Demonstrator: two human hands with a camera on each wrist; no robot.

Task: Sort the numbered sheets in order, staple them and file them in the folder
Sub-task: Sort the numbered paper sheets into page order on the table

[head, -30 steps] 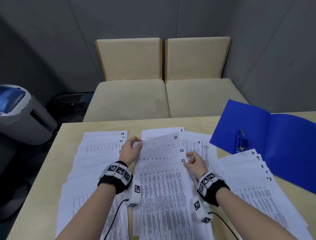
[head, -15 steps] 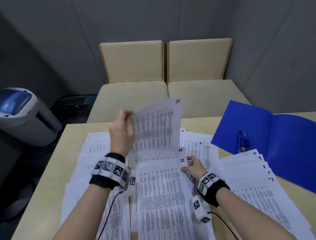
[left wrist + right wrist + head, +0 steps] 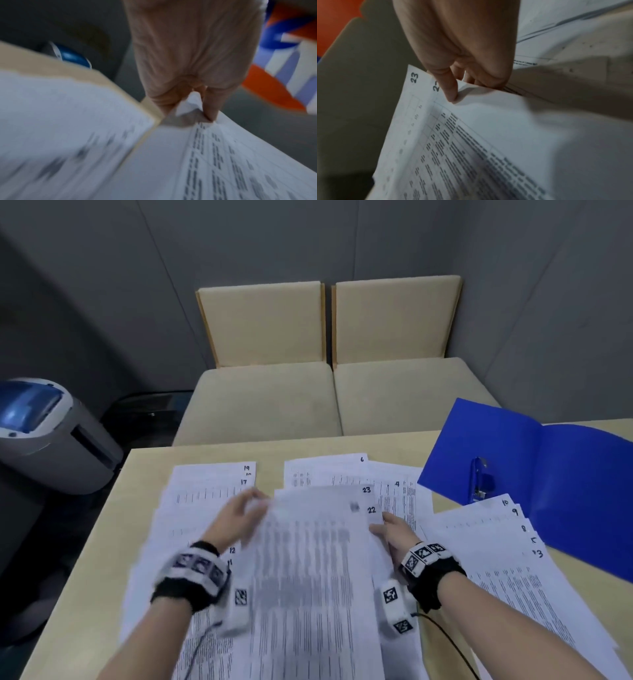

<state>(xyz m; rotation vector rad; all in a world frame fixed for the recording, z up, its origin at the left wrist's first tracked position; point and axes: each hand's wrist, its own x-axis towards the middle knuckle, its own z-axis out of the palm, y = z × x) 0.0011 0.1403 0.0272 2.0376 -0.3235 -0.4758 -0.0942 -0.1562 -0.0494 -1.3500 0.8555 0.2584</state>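
My left hand (image 3: 251, 505) pinches the top left corner of a loose printed sheet (image 3: 308, 570), which lies blurred over the middle stack; its number is unreadable. The left wrist view shows the fingers (image 3: 210, 108) curled on that sheet's crumpled corner (image 3: 187, 105). My right hand (image 3: 382, 523) pinches the top right corner of the sheet numbered 22 (image 3: 371, 510), with sheet 23 (image 3: 366, 490) just behind it. In the right wrist view a finger (image 3: 451, 89) lies on the lifted corner of sheet 22 (image 3: 467, 89). The open blue folder (image 3: 565, 491) lies at the right with a blue stapler (image 3: 479, 479) on it.
A fanned pile showing 19, 17 and 12 (image 3: 205, 491) lies left of my left hand. Another fan showing 10, 9, 8 and lower numbers (image 3: 496, 542) lies at the right, overlapping the folder. Sheets 6 (image 3: 325, 470) and 4 (image 3: 397, 491) lie behind. Two beige seats (image 3: 329, 398) stand beyond the table (image 3: 144, 474).
My left hand lifted the sheet numbered 20 high off the middle stack, then swung it back down over the stack. My right hand stayed on the corner of sheet 22.
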